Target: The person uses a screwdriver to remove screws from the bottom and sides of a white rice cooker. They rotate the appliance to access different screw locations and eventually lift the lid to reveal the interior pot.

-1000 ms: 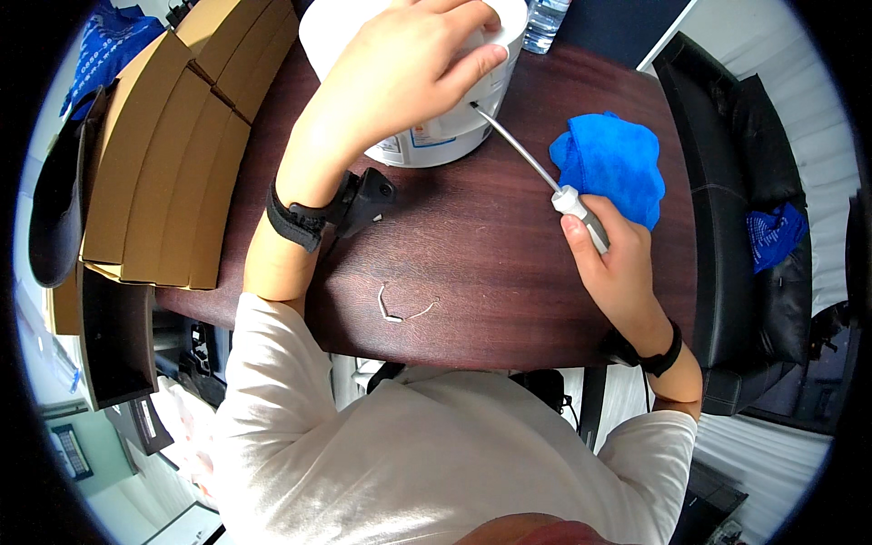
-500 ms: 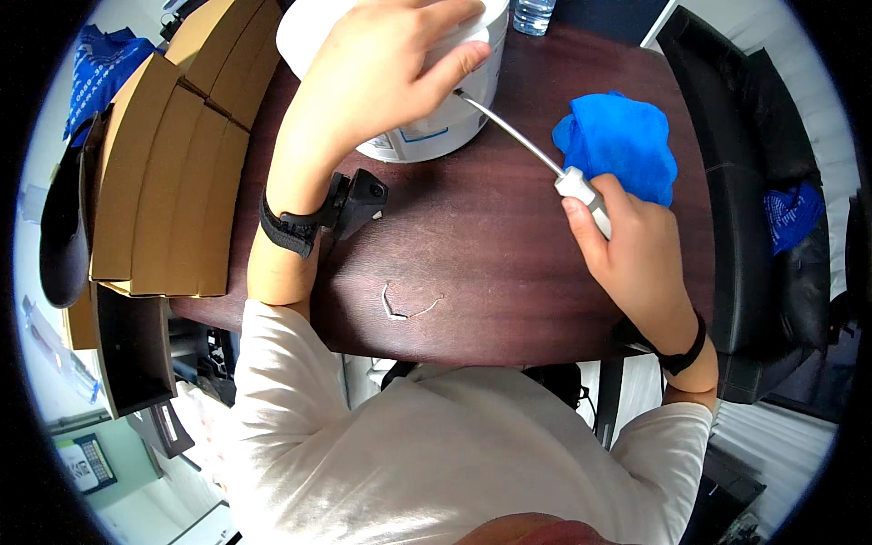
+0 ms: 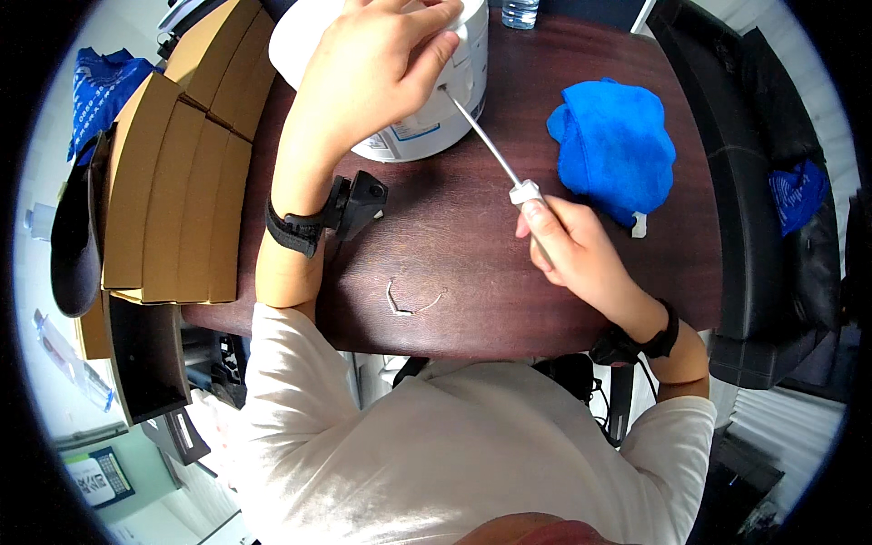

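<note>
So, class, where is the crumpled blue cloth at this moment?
In the head view, the crumpled blue cloth lies on the right side of the dark brown table, just beyond the right hand and right of the white cylindrical bucket.

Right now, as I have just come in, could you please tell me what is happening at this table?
The person's left hand rests on a white bucket. The right hand holds a screwdriver-like tool, its tip at the bucket's side. A blue cloth and a thin bent strip lie on the table.
</note>
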`<state>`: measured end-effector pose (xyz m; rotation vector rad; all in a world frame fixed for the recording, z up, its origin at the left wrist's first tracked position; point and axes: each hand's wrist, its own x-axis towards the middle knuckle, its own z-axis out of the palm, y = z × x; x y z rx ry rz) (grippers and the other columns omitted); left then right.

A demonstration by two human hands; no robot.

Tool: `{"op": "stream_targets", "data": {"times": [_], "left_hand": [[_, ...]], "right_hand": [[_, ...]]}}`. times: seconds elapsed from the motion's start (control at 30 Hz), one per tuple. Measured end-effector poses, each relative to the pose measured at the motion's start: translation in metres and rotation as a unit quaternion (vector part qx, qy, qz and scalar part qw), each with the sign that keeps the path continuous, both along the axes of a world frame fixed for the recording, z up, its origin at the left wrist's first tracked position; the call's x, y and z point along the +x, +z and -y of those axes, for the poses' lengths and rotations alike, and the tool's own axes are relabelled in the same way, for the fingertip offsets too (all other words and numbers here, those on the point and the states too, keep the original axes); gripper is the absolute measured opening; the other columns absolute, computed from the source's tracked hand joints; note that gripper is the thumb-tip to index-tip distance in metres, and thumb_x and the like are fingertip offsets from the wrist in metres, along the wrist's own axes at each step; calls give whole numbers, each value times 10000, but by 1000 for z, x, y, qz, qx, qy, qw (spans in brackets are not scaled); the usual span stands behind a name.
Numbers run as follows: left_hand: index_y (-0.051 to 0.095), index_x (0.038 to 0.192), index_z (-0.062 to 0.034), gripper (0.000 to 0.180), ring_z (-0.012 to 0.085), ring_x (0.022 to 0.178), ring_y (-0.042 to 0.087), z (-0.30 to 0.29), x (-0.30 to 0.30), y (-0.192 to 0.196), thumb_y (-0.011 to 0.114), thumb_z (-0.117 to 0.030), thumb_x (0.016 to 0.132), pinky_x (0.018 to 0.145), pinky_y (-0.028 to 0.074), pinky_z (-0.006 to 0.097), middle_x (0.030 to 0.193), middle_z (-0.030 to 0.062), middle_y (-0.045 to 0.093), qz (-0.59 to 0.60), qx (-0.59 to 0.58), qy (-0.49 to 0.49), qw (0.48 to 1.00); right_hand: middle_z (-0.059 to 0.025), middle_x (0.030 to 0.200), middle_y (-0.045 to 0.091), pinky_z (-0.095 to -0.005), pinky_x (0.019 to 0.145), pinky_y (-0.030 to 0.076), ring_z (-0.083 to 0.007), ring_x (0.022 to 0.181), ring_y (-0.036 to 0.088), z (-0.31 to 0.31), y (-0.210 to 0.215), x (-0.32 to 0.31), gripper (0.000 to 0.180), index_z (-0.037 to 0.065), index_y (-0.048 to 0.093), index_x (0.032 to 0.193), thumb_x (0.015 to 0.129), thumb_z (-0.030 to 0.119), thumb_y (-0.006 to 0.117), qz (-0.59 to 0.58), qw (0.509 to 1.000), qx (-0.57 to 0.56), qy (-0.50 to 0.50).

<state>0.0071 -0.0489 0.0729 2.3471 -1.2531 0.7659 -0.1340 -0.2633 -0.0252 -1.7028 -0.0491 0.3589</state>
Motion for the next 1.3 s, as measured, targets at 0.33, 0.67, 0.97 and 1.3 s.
{"op": "stream_targets", "data": {"times": [0.33,0.67,0.97,1.3], "left_hand": [[700,1144,-36,309,351,1093,560,-6,7,-6,625,-219,906,996,428,429,1064,141,648,110,50,28,992],[685,1114,12,311,347,1012,600,-3,1,1,608,-167,871,1107,309,498,978,163,636,18,0,1,1000],[676,1108,24,320,353,994,612,-4,2,0,607,-162,856,1170,253,528,959,178,623,-10,-15,-7,1000],[673,1097,41,307,345,976,609,-2,1,1,591,-125,852,1167,238,552,928,165,629,-4,4,3,1000]], "right_hand": [[-17,576,478,-230,365,245,-69,393,351,-21,3,-11,509,35,537,960,1052,501,355,-248,895,363,71],[-66,566,541,-321,454,371,-164,460,524,15,1,3,317,28,599,831,992,301,586,139,982,-124,-29],[-181,655,626,-417,500,459,-347,574,638,15,15,7,221,40,611,885,931,250,663,310,909,-268,-78],[-204,645,609,-463,506,453,-383,572,612,18,11,14,266,28,606,869,942,281,645,297,898,-321,-45]]}}
